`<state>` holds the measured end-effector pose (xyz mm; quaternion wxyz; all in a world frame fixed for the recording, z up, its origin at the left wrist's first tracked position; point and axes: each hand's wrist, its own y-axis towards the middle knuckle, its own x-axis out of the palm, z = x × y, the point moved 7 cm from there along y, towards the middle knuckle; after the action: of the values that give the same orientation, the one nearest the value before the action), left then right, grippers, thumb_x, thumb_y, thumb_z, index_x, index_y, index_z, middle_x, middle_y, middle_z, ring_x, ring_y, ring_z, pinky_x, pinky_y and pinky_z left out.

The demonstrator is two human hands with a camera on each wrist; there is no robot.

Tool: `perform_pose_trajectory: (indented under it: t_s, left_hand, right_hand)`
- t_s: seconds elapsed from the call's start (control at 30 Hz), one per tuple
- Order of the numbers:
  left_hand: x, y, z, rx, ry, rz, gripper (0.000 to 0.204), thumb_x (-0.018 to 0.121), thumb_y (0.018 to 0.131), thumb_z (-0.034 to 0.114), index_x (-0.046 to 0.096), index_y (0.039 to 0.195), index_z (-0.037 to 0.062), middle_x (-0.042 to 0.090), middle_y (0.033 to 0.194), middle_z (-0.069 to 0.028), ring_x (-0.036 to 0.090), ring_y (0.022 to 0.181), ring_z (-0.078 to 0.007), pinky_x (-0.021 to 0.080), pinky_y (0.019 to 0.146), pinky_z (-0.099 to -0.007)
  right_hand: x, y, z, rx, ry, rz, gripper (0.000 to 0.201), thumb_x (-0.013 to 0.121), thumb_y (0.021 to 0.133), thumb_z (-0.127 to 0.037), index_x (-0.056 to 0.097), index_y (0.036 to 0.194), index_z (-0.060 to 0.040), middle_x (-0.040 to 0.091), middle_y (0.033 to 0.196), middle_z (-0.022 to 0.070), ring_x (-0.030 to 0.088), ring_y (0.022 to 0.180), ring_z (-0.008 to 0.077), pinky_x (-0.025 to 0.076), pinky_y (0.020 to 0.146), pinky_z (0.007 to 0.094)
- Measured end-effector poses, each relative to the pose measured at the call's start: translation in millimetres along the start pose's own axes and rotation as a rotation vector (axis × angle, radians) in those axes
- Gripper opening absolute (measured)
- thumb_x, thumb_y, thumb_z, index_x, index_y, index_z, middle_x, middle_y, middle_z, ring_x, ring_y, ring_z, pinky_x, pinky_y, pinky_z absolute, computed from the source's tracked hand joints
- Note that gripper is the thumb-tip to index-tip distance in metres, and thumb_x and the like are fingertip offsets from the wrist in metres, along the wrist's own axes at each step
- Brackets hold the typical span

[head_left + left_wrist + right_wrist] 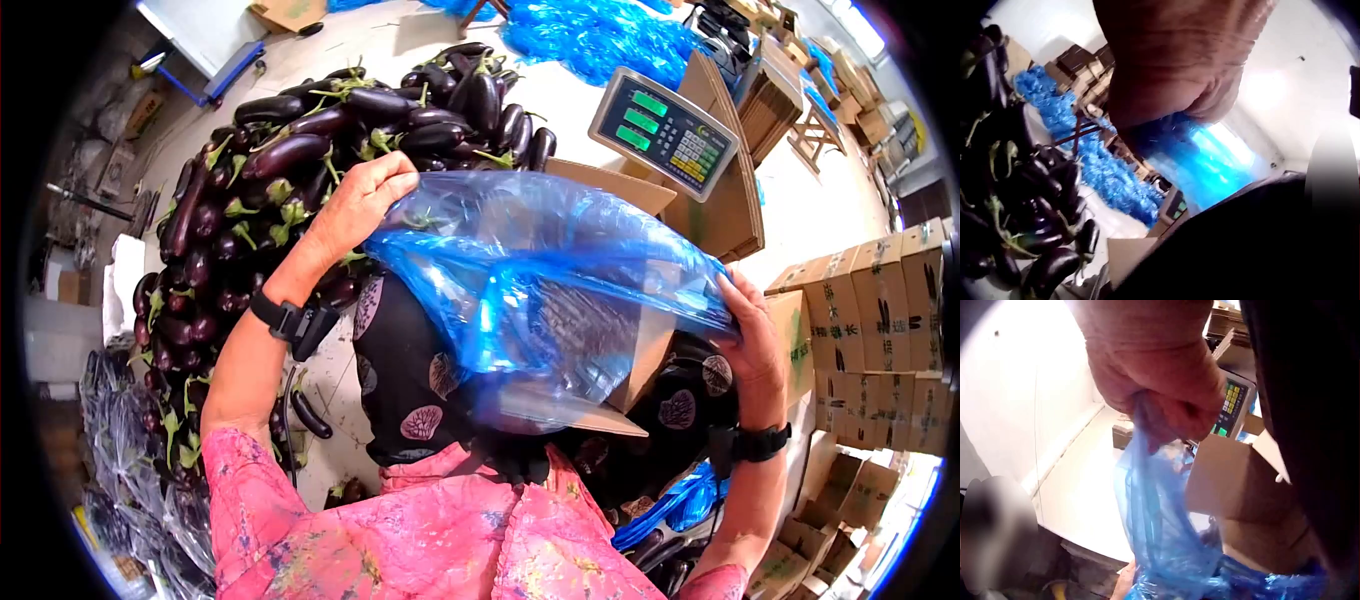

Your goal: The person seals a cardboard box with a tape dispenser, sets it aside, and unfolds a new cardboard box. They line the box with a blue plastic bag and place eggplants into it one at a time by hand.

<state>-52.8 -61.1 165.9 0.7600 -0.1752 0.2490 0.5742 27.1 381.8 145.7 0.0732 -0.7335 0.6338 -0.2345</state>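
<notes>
A blue see-through plastic bag [540,270] is stretched between both hands over an open cardboard box [635,345] in front of the lap. My left hand [362,205] grips the bag's upper left edge, close beside the eggplant pile [290,150]. On the other side, my right hand [748,325] pinches the right edge of the bag. In the right wrist view the film [1157,512] hangs in folds from the curled fingers, beside the box [1229,475]. The left wrist view shows the bag [1210,162] under the left hand, whose fingertips are hidden.
A scale display [662,130] stands behind the box, near flat cardboard sheets [705,190]. More blue film [600,40] lies on the floor at the back. Stacked printed cartons [870,300] line the right. A loose eggplant [310,413] lies by the left leg.
</notes>
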Motion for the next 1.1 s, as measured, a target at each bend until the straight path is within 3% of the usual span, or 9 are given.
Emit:
perform_pose_trajectory:
  t_s: [0.1,0.23,0.5,0.53,0.83,0.9,0.93,0.97,1.1]
  left_hand:
    - [26,11,-53,-0.032,-0.004,0.020,0.026,0.057,0.098,0.024,0.055,0.087,0.0005,0.050,0.071,-0.0017,0.047,0.070,-0.0107,0.043,0.066,-0.0295]
    - [65,16,-53,-0.007,-0.152,-0.027,0.029,0.056,0.101,0.026,0.053,0.085,0.0019,0.044,0.073,0.0023,0.041,0.072,-0.0079,0.039,0.066,-0.0261]
    - [60,66,-43,0.059,-0.300,0.078,0.028,0.054,0.104,0.030,0.054,0.082,0.0114,0.044,0.072,0.0094,0.041,0.061,-0.0016,0.034,0.054,-0.0200]
    - [60,73,-50,-0.037,-0.490,0.072,0.027,0.055,0.103,0.031,0.053,0.081,0.0149,0.040,0.068,0.0106,0.037,0.057,-0.0013,0.031,0.050,-0.0201]
    - [84,139,-115,-0.258,-0.745,0.148,0.021,0.059,0.101,0.027,0.060,0.086,0.0126,0.046,0.075,0.0109,0.039,0.066,-0.0008,0.036,0.058,-0.0202]
    - [93,152,-134,-0.233,-0.710,0.215,0.021,0.060,0.101,0.028,0.060,0.086,0.0132,0.046,0.074,0.0107,0.038,0.066,-0.0008,0.035,0.058,-0.0201]
    - [99,154,-139,-0.262,-0.680,0.202,0.023,0.060,0.100,0.026,0.060,0.083,0.0117,0.046,0.073,0.0098,0.041,0.066,-0.0027,0.038,0.058,-0.0225]
    - [107,163,-169,-0.128,-0.427,0.218,0.027,0.060,0.099,0.026,0.061,0.081,0.0059,0.051,0.071,0.0050,0.046,0.068,-0.0060,0.042,0.060,-0.0284]
    - [169,125,-240,-0.033,0.117,-0.020,0.033,0.056,0.097,0.028,0.058,0.082,-0.0007,0.061,0.075,-0.0200,0.059,0.068,-0.0326,0.047,0.068,-0.0418]
  right_hand:
    - [-36,15,-8,-0.133,-0.333,0.124,0.015,0.058,0.100,-0.021,0.065,0.099,-0.0084,0.061,0.084,-0.0062,0.052,0.068,0.0035,0.042,0.061,0.0195]
    - [-58,23,-21,-0.107,0.018,0.285,0.017,0.057,0.102,-0.020,0.063,0.109,-0.0063,0.066,0.094,-0.0011,0.062,0.080,0.0086,0.051,0.072,0.0230]
    - [-64,68,-38,-0.212,0.147,0.466,0.016,0.058,0.102,-0.025,0.062,0.098,-0.0104,0.059,0.075,-0.0040,0.052,0.059,0.0031,0.042,0.052,0.0164]
    - [-73,72,-36,-0.213,0.168,0.505,0.022,0.059,0.102,-0.025,0.065,0.108,-0.0044,0.066,0.090,0.0011,0.060,0.070,0.0077,0.054,0.062,0.0235]
    - [-108,154,-29,-0.292,-0.461,0.504,0.038,0.061,0.099,-0.039,0.069,0.081,-0.0065,0.061,0.072,-0.0041,0.049,0.065,0.0032,0.040,0.060,0.0228]
    - [-114,162,-17,-0.236,-0.848,0.640,0.044,0.065,0.096,-0.040,0.068,0.079,-0.0001,0.069,0.071,0.0081,0.061,0.063,0.0143,0.048,0.064,0.0323]
    - [-104,164,-17,-0.464,-1.203,0.610,0.044,0.066,0.093,-0.039,0.067,0.081,0.0032,0.069,0.077,0.0236,0.068,0.071,0.0371,0.051,0.071,0.0421]
    - [-97,166,-7,-0.233,-1.296,0.524,0.039,0.064,0.094,-0.035,0.066,0.086,0.0023,0.065,0.085,0.0291,0.063,0.084,0.0496,0.050,0.075,0.0485]
    - [-127,169,49,-0.132,-1.459,0.234,0.030,0.064,0.092,-0.030,0.064,0.090,0.0007,0.065,0.089,0.0293,0.063,0.090,0.0478,0.050,0.075,0.0501]
